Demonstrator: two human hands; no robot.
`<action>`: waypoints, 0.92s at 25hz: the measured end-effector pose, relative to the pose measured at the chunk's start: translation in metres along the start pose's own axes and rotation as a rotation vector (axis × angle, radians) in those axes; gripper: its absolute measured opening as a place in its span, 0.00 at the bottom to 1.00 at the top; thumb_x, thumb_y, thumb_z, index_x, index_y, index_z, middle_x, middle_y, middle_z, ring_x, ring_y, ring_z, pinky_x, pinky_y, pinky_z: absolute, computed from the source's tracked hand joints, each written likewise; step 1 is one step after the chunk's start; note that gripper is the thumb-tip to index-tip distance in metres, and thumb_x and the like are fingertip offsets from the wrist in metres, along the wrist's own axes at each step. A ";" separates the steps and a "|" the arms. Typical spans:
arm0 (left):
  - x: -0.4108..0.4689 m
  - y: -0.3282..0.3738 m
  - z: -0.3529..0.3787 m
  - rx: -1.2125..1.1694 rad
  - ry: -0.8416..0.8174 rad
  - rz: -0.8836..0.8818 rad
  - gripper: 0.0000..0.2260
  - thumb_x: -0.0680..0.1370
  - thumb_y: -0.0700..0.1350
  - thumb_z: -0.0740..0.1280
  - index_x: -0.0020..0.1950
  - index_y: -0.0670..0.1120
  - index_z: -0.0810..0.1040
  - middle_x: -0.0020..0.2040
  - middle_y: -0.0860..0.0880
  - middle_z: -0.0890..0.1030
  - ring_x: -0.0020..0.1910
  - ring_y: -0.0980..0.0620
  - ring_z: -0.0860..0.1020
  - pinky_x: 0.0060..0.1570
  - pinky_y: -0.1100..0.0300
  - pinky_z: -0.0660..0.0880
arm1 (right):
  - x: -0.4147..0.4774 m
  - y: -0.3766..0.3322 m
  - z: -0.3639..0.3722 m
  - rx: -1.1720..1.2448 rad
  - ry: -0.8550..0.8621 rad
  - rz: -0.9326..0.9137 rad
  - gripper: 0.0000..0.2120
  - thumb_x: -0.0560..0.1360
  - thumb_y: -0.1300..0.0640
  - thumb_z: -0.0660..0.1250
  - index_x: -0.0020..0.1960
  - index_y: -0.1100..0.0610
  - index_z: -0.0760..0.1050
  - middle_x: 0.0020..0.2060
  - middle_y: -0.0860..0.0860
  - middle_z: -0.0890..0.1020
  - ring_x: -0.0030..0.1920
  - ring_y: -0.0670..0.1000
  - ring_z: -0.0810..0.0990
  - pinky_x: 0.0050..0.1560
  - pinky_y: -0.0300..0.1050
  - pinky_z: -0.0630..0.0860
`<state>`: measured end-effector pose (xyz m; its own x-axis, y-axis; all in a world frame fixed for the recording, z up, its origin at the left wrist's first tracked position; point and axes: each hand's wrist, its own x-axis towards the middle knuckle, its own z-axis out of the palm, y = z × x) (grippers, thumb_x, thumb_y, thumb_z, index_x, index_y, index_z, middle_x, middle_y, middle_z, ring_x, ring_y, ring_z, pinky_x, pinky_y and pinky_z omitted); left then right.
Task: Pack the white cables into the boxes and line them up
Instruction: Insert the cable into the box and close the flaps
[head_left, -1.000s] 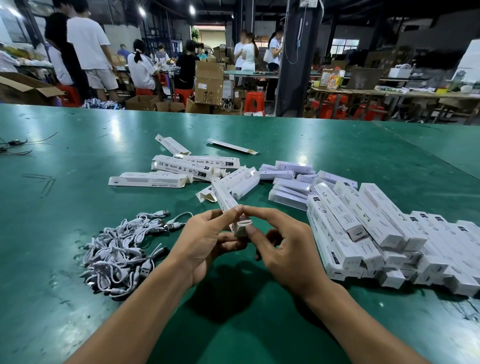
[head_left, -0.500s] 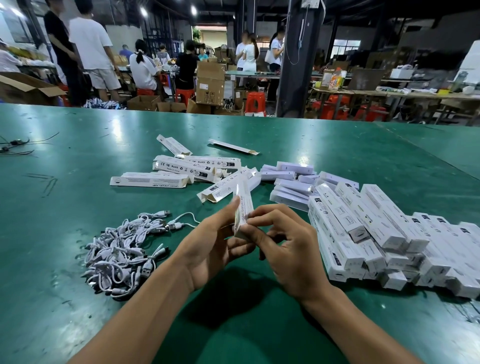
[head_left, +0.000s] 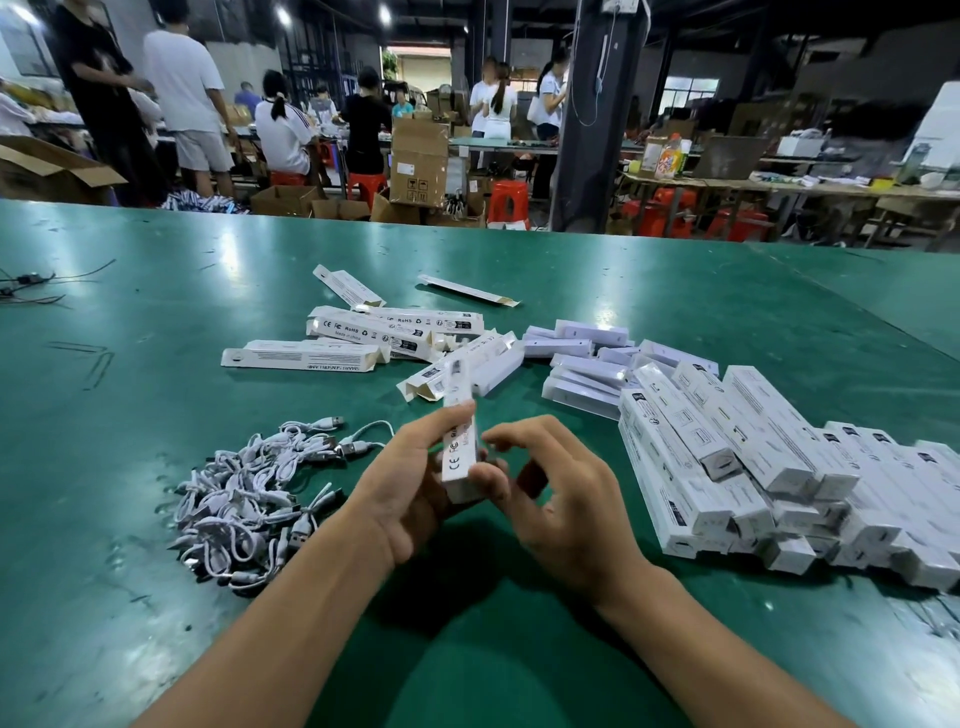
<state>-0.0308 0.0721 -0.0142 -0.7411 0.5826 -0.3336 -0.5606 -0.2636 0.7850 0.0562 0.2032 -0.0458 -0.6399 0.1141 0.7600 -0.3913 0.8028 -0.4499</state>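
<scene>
My left hand (head_left: 410, 499) grips a slim white box (head_left: 460, 447) above the green table (head_left: 156, 322); the box stands nearly upright with its top leaning away from me. My right hand (head_left: 566, 509) is just to the right of the box. Its thumb touches the box's lower end, while its other fingers are loosely curled and apart from it. A tangled heap of white cables (head_left: 249, 499) lies left of my left hand. Several white boxes (head_left: 753, 467) are stacked in rows at the right. I cannot see whether the held box has a cable inside.
Loose flat boxes (head_left: 363, 332) lie scattered at the table's middle, one single box (head_left: 467, 290) further back. Thin dark wires (head_left: 26, 286) lie at the left edge. Beyond the table are people, cardboard cartons (head_left: 418, 161), red stools and a dark pillar (head_left: 587, 130).
The box has been raised and turned more upright in my left hand. My right fingers, which pinched its near end, have loosened off it.
</scene>
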 end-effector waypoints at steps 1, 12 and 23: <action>0.002 0.001 -0.002 0.033 0.091 0.060 0.11 0.76 0.47 0.71 0.52 0.41 0.78 0.38 0.43 0.80 0.31 0.49 0.78 0.27 0.61 0.77 | 0.000 0.002 0.002 -0.090 -0.016 -0.014 0.10 0.81 0.47 0.66 0.53 0.52 0.81 0.48 0.45 0.81 0.37 0.48 0.80 0.38 0.50 0.78; 0.010 -0.016 -0.022 1.302 0.357 0.799 0.14 0.76 0.55 0.72 0.39 0.52 0.70 0.39 0.53 0.81 0.36 0.49 0.78 0.34 0.57 0.73 | 0.055 0.059 0.007 -0.629 -0.529 0.703 0.32 0.82 0.54 0.59 0.81 0.62 0.51 0.81 0.63 0.49 0.81 0.62 0.46 0.79 0.56 0.49; 0.014 -0.021 -0.025 1.347 0.382 0.860 0.11 0.76 0.55 0.71 0.47 0.51 0.74 0.39 0.51 0.83 0.35 0.48 0.79 0.36 0.51 0.77 | 0.059 0.031 0.010 -0.796 -0.642 0.427 0.16 0.78 0.57 0.63 0.65 0.58 0.75 0.63 0.55 0.76 0.64 0.59 0.71 0.60 0.53 0.69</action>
<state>-0.0388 0.0666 -0.0490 -0.8035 0.3619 0.4727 0.5936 0.5479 0.5894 -0.0001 0.2287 -0.0200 -0.9351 0.3312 0.1264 0.3324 0.9431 -0.0122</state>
